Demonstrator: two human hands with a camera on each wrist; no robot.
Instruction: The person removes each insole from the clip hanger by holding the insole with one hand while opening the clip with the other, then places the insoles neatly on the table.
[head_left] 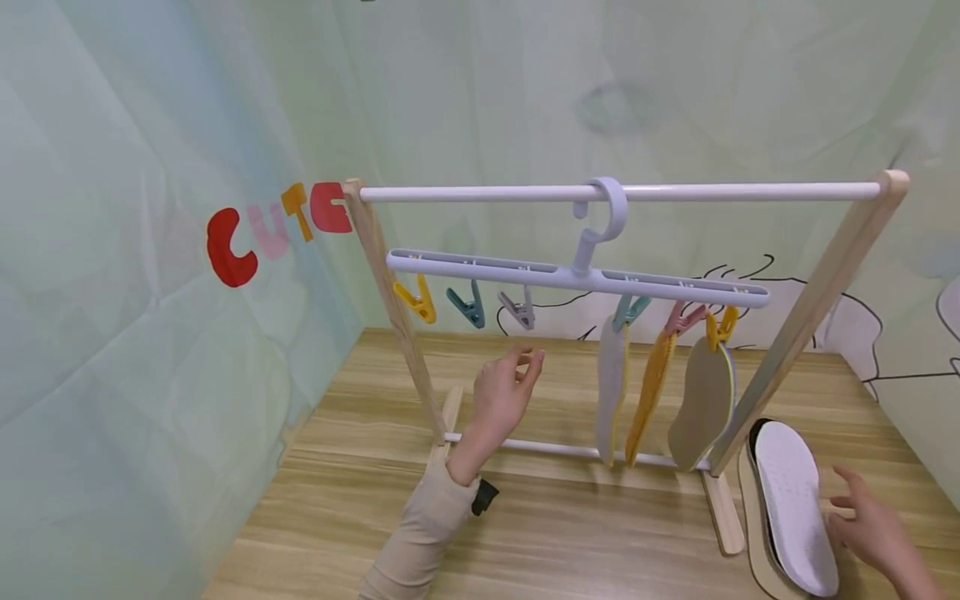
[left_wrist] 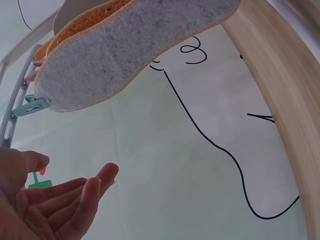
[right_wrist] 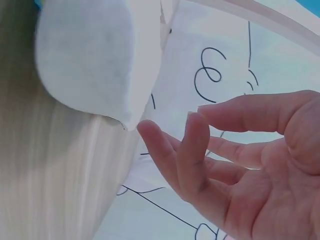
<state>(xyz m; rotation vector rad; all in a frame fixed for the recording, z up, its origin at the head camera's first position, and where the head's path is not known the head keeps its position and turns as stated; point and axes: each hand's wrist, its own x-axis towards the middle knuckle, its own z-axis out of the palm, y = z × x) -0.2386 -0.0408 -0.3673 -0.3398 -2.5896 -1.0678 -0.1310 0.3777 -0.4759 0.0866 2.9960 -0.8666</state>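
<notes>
My left hand (head_left: 498, 398), fingers loosely bent and holding nothing, hovers below a grey clip (head_left: 519, 312) on a pale lilac hanger (head_left: 487, 270). A teal clip (head_left: 468, 307) and a yellow clip (head_left: 420, 302) hang further left on it, also bare. On the hanger's right half, clips grip a grey insole (head_left: 611, 392), an orange fleecy insole (head_left: 649, 396) and a beige insole (head_left: 703, 404). At the lower right, my right hand (head_left: 868, 527) is beside a white insole (head_left: 795, 504) lying on other insoles. Its fingers are relaxed with nothing between them.
The hanger hooks over the white top bar (head_left: 465, 194) of a wooden stand (head_left: 813, 317). A lower white bar (head_left: 547, 448) crosses behind my left wrist. The stand's right foot (head_left: 723, 517) lies close to the insole pile. A patterned cloth (head_left: 225, 375) encloses the wooden table (head_left: 315, 500).
</notes>
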